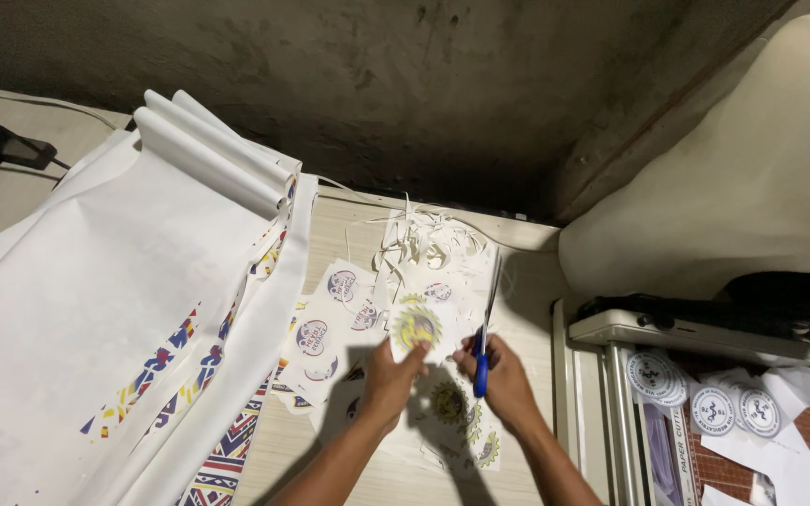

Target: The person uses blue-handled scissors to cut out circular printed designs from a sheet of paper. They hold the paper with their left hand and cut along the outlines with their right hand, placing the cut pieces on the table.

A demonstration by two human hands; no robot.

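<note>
You are working under dim, warm light that seems to fall from above and behind you: your hands [447, 375] and forearms cast soft dark shadows onto the surface [527, 300] just below and between them. Left of your hands, the white paper sheets [96, 300] are the brightest area, without harsh glare. Beyond your hands, the wall [405, 84] sinks into gloom. Straight edges bow toward the corners; detail stays reasonably sharp.

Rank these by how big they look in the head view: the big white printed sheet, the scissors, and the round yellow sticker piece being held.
1. big white printed sheet
2. scissors, long but thin
3. round yellow sticker piece
</note>
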